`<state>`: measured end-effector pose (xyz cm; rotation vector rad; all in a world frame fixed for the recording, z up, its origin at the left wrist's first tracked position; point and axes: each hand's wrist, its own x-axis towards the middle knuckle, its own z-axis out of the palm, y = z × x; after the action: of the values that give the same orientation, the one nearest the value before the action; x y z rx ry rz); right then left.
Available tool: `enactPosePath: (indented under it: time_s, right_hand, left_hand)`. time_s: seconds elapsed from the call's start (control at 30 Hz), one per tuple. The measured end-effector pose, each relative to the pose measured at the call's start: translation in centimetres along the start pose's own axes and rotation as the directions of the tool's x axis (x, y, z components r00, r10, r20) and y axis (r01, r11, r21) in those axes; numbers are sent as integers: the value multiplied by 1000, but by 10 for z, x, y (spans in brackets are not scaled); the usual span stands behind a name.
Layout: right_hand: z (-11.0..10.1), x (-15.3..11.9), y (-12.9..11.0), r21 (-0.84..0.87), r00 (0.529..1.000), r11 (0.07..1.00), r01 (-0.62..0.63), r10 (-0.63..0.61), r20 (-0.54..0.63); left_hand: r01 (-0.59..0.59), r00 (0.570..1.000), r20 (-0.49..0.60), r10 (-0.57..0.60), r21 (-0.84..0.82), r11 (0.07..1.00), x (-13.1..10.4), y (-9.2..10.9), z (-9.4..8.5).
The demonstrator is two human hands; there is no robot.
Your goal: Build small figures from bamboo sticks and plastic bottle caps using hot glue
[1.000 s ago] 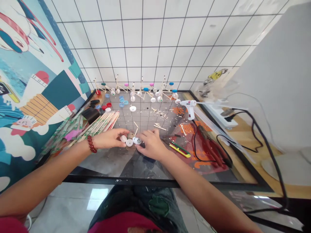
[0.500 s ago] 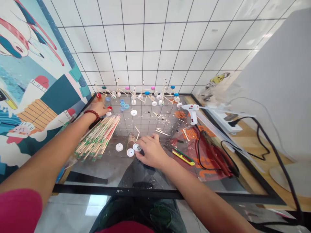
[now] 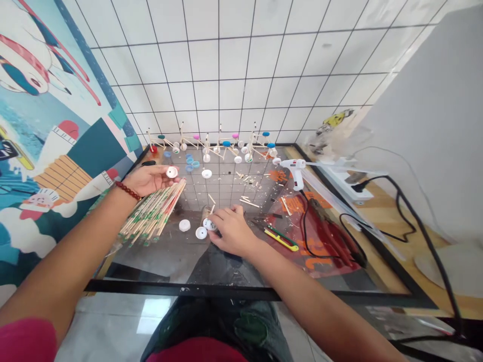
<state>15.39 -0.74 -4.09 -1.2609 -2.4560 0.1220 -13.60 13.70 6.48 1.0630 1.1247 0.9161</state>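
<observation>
My left hand (image 3: 149,180) pinches a white bottle cap (image 3: 172,172) just above the bundle of wooden sticks (image 3: 153,216). Low over the glass tabletop, my right hand (image 3: 231,230) has its thumb and fingers closed at another white cap (image 3: 210,224), which bears dark print. Touching or close beside that one is a white cap with a small hole (image 3: 201,233). Behind these caps a brownish cylinder is partly hidden. One more white cap (image 3: 184,225) lies to their left.
Several stick-and-cap models (image 3: 226,144) line the back edge. Blue caps (image 3: 189,167) and a white cap (image 3: 206,174) lie before them. At right are a glue gun (image 3: 296,173), a yellow cutter (image 3: 281,240), red-handled pliers (image 3: 341,241), a power strip (image 3: 345,183) and cords.
My left hand has lifted a white cap off the table and brought it nearer me, turning palm up. The right hand stays by its cap, with only slight movement.
</observation>
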Motion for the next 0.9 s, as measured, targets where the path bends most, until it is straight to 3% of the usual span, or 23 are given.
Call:
enactPosePath:
  time_s: [0.13, 0.27, 0.33, 0.47, 0.6, 0.8, 0.9]
  right_hand:
    - [-2, -1, 3, 2, 998, 999, -51, 51, -33]
    - [-7, -5, 8, -4, 987, 991, -136, 135, -82]
    - [-9, -6, 10, -4, 987, 990, -141, 140, -82]
    - [-12, -4, 7, 1, 996, 997, -83, 83, -19]
    - [-10, 2, 0, -9, 996, 999, -50, 50, 70]
    - [-15, 7, 1, -13, 985, 988, -153, 153, 77]
    - [-30, 23, 7, -26, 968, 969, -246, 247, 36]
  left_hand:
    - [-68, 996, 55, 68, 1, 998, -24, -22, 17]
    - [-254, 967, 37, 251, 197, 947, -40, -48, 36]
    - [-301, 954, 89, 288, 326, 896, -45, -57, 41]
    - [-356, 934, 215, 284, 524, 774, -52, -61, 48]
    - [-393, 919, 246, 307, 571, 720, -64, -61, 54]
    - [-508, 861, 429, 274, 697, 506, -83, -78, 61]
    - [-506, 863, 439, 252, 768, 393, -88, -92, 70]
